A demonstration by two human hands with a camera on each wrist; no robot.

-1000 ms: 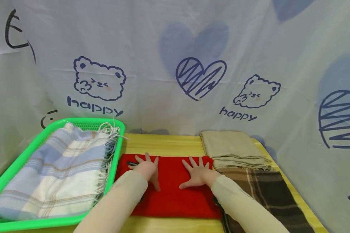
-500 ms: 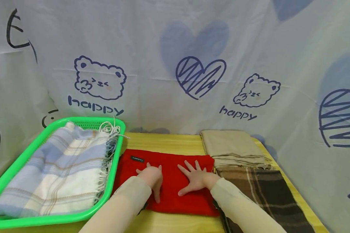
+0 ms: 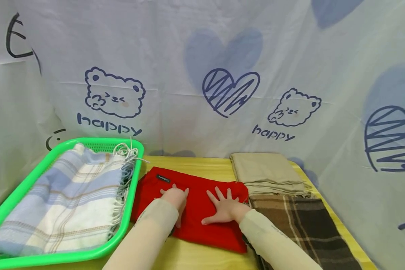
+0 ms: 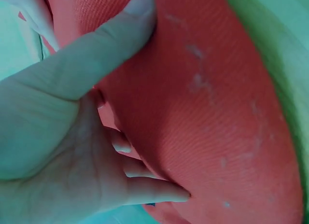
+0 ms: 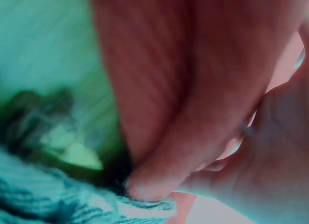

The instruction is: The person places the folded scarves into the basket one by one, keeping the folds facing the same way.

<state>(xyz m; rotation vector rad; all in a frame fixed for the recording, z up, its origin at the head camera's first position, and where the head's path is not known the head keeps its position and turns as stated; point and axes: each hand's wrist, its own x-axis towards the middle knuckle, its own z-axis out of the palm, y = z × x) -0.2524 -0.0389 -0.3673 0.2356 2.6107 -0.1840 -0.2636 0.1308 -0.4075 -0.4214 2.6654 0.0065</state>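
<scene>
Folded red fabric (image 3: 196, 202) with small dark label (image 3: 163, 178) lies askew at lower centre of the frame, on yellow wood-grain counter (image 3: 189, 258). Left hand (image 3: 174, 199), right hand (image 3: 224, 208): both touch it, each grip spread, fingers apart. Lower left: green plastic basket (image 3: 129, 213) holds fringed blue-and-white plaid cloth (image 3: 77, 198).

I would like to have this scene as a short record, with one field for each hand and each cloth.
Left hand: touches the red cloth
Right hand: spread on the red cloth
Red cloth: on yellow table, dark label near far left corner
Blue-and-white cloth: in green basket, at left
Beige cloth: folded, at right
Brown plaid cloth: at right, on the near side of the beige cloth
</scene>
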